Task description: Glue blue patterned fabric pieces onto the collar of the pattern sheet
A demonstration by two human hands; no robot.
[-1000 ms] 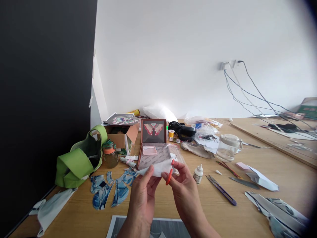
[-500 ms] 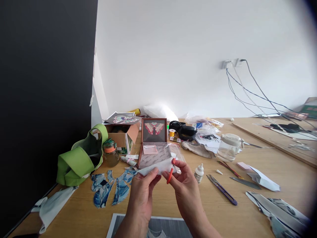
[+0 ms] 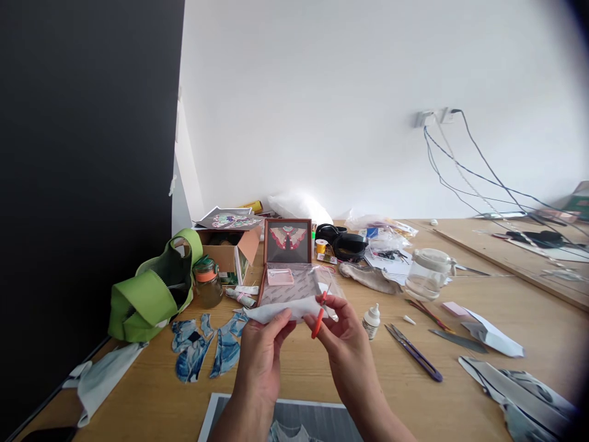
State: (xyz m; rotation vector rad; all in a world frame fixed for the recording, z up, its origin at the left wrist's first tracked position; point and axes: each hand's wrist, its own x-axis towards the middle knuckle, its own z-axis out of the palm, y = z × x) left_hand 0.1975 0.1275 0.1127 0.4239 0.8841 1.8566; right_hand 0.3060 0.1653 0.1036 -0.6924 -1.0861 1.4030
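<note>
My left hand pinches a strip of white cloth between thumb and fingers, above the middle of the table. Small orange-handled scissors are held in my right hand, its fingers closed round the handles at the cloth's right end. The scissor tips point up and away; whether the blades touch the cloth cannot be made out. Below my wrists lies a grey printed sheet with a garment picture. Blue patterned cloth pieces lie left of my left hand.
Behind my hands stand an open frame, a jar and a cardboard box. A green bag is at left. Rightward are a glue bottle, purple-handled scissors, a glass pitcher and patterned fabric.
The white cloth's left end has risen and swung slightly left, so the strip looks more level. Both hands keep their hold. The whole view has shifted slightly.
</note>
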